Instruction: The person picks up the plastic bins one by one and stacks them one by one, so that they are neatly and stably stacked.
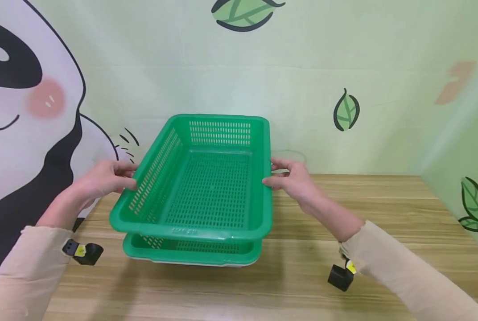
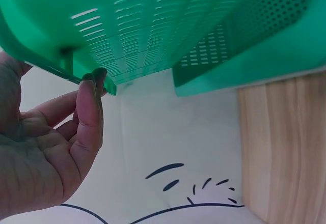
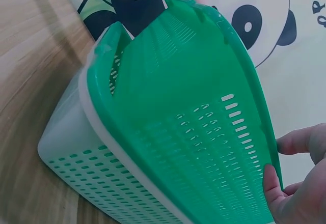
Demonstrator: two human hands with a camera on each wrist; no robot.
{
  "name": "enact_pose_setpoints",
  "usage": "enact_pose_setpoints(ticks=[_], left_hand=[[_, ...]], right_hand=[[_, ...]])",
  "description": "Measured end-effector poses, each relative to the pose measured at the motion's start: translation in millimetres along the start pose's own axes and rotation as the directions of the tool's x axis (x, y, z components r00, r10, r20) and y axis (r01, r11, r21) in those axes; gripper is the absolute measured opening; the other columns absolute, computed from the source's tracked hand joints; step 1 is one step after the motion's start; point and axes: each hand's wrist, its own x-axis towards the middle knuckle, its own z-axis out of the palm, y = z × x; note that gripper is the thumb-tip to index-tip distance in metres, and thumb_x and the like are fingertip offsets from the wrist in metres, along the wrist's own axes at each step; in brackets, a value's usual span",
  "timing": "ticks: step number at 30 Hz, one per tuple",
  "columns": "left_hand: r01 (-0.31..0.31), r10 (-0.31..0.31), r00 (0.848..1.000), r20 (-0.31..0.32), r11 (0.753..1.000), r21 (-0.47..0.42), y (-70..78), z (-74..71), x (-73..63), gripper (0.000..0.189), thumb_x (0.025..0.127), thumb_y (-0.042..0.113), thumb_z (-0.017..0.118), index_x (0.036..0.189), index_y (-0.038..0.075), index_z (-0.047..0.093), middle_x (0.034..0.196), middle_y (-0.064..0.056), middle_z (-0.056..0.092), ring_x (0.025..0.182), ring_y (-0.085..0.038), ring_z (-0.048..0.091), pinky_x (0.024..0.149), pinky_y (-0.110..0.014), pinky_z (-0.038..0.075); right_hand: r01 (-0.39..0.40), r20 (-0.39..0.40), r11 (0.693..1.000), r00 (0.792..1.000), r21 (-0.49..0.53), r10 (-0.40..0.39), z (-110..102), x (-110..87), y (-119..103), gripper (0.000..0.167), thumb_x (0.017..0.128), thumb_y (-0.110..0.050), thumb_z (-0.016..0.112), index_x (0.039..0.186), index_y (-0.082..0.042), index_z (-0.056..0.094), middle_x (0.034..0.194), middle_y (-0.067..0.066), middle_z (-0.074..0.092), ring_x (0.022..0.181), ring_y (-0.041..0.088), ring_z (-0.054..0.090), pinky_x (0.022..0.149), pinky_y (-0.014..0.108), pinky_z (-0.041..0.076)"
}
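Observation:
A green plastic basket (image 1: 191,232) with slotted walls is raised and tilted above a second green basket (image 1: 199,258). My left hand (image 1: 104,182) grips its left rim, thumb on top and fingers beneath, as the left wrist view shows with the fingers (image 2: 89,107) curled under the lip. On the opposite side, my right hand (image 1: 293,179) pinches the right rim between thumb and fingers. In the right wrist view, the lower green basket sits inside a white basket (image 3: 63,130) on the table. The upper basket's lower part is still within the lower one there.
The wood-grain table (image 1: 363,214) extends right and in front of the baskets. Behind it hangs a pale green cloth (image 1: 311,80) printed with a panda and leaves. Small black cameras (image 1: 340,277) are strapped to both wrists.

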Motion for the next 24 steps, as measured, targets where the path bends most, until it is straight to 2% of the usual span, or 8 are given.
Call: enact_pose_setpoints(ticks=[11,16,20,24], left_hand=[[-0.021,0.021,1.000,0.007,0.999,-0.037,-17.7,12.0,0.2,0.051,0.080,0.007,0.056,0.127,-0.011,0.044,0.096,-0.014,0.058,0.080,-0.017,0.054,0.071,-0.029,0.052],[-0.023,0.025,0.999,0.020,0.998,-0.063,-24.3,16.8,-0.2,0.051,0.080,0.007,0.057,0.127,-0.009,0.044,0.097,-0.015,0.057,0.082,-0.018,0.053,0.071,-0.030,0.052],[-0.037,0.040,0.999,0.034,0.995,-0.088,-30.3,18.9,-0.6,0.049,0.080,0.006,0.057,0.126,-0.010,0.046,0.095,-0.015,0.059,0.081,-0.018,0.055,0.071,-0.033,0.053],[-0.023,0.028,0.999,0.045,0.994,-0.102,-33.8,21.0,-0.3,0.054,0.082,0.007,0.057,0.128,-0.013,0.040,0.100,-0.018,0.059,0.083,-0.019,0.057,0.073,-0.037,0.054]], right_hand=[[-0.029,-0.005,0.999,1.000,-0.042,0.029,9.1,0.1,15.9,0.063,0.083,-0.003,0.062,0.138,0.001,0.033,0.121,0.015,0.044,0.082,0.015,0.052,0.077,0.027,0.050],[-0.024,-0.008,0.999,1.000,-0.031,0.024,13.5,-1.1,22.1,0.062,0.082,-0.002,0.062,0.137,0.003,0.034,0.120,0.015,0.045,0.080,0.014,0.053,0.073,0.026,0.050],[-0.016,-0.002,1.000,1.000,-0.015,0.016,17.5,-1.6,26.5,0.063,0.081,-0.001,0.062,0.137,0.004,0.033,0.120,0.016,0.045,0.081,0.015,0.052,0.075,0.028,0.052],[0.000,0.000,0.999,1.000,-0.032,0.000,18.8,0.5,30.8,0.064,0.081,-0.002,0.063,0.137,0.005,0.033,0.120,0.016,0.045,0.080,0.015,0.050,0.070,0.025,0.050]])
